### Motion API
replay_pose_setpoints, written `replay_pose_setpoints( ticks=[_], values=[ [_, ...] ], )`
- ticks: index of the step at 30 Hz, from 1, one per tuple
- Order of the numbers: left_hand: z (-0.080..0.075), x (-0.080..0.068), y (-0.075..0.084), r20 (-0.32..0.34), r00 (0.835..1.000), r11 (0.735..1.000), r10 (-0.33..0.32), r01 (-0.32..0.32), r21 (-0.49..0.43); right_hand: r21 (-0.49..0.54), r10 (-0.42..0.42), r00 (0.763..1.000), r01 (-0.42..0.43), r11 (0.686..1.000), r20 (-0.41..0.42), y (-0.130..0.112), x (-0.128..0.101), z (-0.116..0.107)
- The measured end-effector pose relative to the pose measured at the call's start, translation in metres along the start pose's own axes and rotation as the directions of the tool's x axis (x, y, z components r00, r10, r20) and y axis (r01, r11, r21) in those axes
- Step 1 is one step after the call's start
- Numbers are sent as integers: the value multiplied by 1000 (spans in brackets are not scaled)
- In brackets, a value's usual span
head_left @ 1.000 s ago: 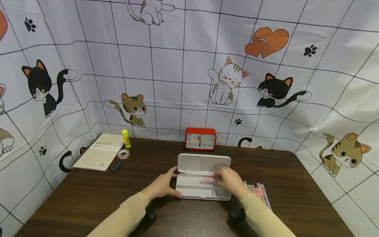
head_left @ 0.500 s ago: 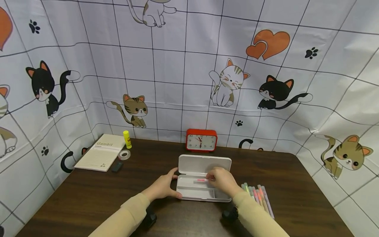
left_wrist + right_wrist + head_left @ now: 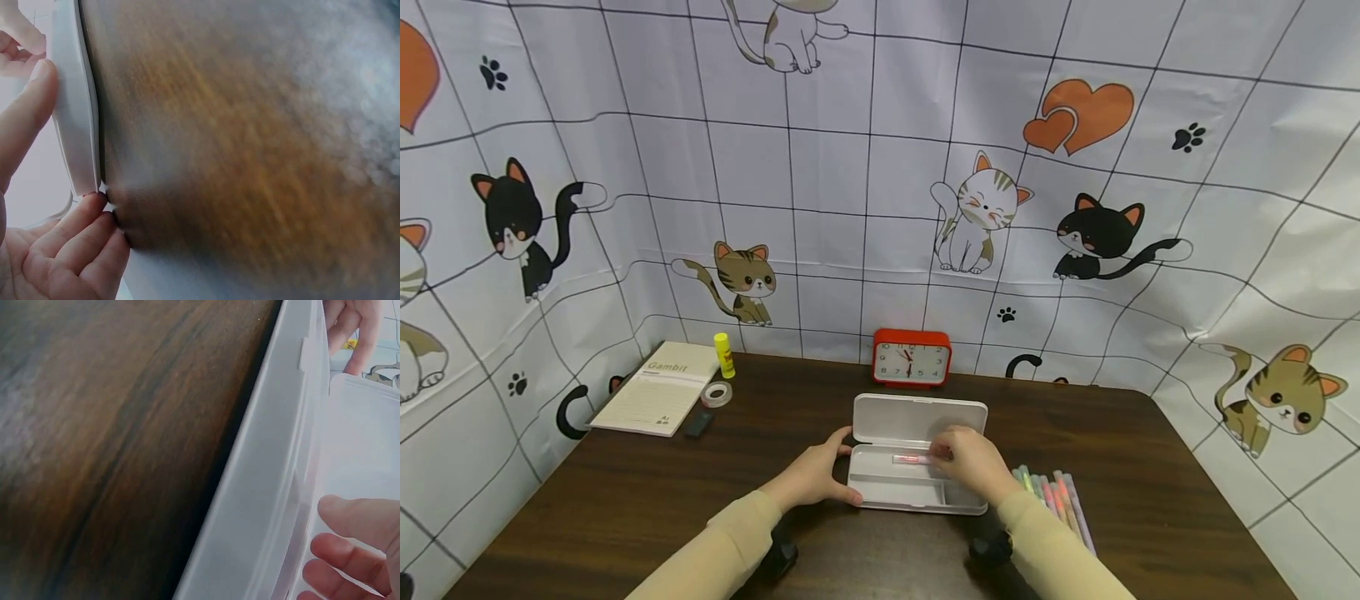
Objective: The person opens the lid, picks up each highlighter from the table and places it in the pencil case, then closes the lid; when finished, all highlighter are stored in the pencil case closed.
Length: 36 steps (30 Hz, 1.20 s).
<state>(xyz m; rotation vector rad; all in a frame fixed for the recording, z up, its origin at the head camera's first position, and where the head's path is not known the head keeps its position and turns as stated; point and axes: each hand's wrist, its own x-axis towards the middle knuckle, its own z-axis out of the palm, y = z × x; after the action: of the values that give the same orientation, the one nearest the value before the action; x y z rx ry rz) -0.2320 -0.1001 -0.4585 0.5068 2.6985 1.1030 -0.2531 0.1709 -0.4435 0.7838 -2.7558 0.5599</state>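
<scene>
An open white pencil case [image 3: 880, 492] lies on the table, its lid tilted up at the back. My left hand [image 3: 812, 475] holds its left end, thumb at the front edge and fingers at the side; the left wrist view shows the thumb [image 3: 31, 100] against the wall. A pink-and-clear highlighter pen [image 3: 910, 459] lies in the rear compartment. Over that compartment's right part is my right hand [image 3: 970, 458], at the pen's right end. In the right wrist view its thumb [image 3: 356, 515] and bent fingers stand apart, with no pen visible between them.
Several pastel highlighter pens [image 3: 1060, 500] lie beside the right forearm. A red clock [image 3: 912, 358] stands behind the case. At the back left are a notebook [image 3: 658, 387], a yellow glue stick [image 3: 724, 356], a tape roll [image 3: 717, 394] and a dark eraser-like block [image 3: 698, 425].
My right hand has moved the pink highlighter leftward into the rear compartment, then drawn slightly right, its fingers loosening from the pen. The left hand has stayed on the case.
</scene>
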Motion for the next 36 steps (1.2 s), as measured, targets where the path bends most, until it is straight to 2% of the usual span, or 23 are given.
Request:
replay_pose_setpoints(
  ticks=[6, 15, 22, 28, 36],
  values=[
    [0, 1, 2, 7, 1000, 1000, 7, -7, 1, 44, 41, 998, -39, 998, -37, 4, -8, -7],
    [-1, -1, 0, -7, 1000, 1000, -1, 1, 0, 48, 70, 996, -67, 997, -47, 6, -21, -26],
    [-1, 1, 0, -3, 1000, 1000, -15, 15, -14, 50, 142, 989, -140, 989, -33, 23, -40, -41],
    [0, 1, 0, -11, 1000, 999, -29, 29, -14, 40, 243, 970, -243, 969, 3, 40, -58, -54],
    [1, 1, 3, -14, 1000, 1000, -22, 22, -10, 22, 284, 959, -284, 959, 4, 55, -77, -71]
  ],
)
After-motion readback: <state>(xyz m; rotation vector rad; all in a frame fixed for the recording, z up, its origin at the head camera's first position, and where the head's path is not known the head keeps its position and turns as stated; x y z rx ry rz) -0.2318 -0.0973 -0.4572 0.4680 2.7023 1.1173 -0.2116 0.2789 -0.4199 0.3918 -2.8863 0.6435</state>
